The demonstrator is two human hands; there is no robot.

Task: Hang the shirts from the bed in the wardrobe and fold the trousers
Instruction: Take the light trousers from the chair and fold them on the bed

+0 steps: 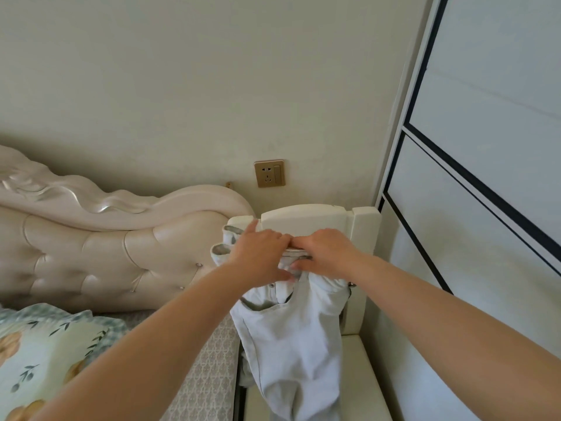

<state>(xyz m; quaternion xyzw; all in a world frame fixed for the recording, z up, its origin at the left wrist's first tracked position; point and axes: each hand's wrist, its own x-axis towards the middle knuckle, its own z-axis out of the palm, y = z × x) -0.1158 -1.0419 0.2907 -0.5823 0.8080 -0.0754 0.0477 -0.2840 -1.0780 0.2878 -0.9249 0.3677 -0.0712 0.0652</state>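
Note:
Pale white trousers (pixel 291 335) hang from my two hands in front of a cream nightstand (pixel 303 217), waist end up, with a front pocket and button facing me. The leg ends are folded up at the left, near the nightstand's back panel. My left hand (pixel 261 253) grips the cloth at the top, thumb underneath. Close beside it, my right hand (pixel 326 252) holds the waistband, fingers curled over it. No shirts are in view.
The bed's tufted cream headboard (pixel 100 247) stands at the left, with a floral pillow (pixel 45 344) and patterned sheet (pixel 209 369) below. A wardrobe with white sliding doors (pixel 485 177) fills the right. A gold wall socket (pixel 269 173) sits above the nightstand.

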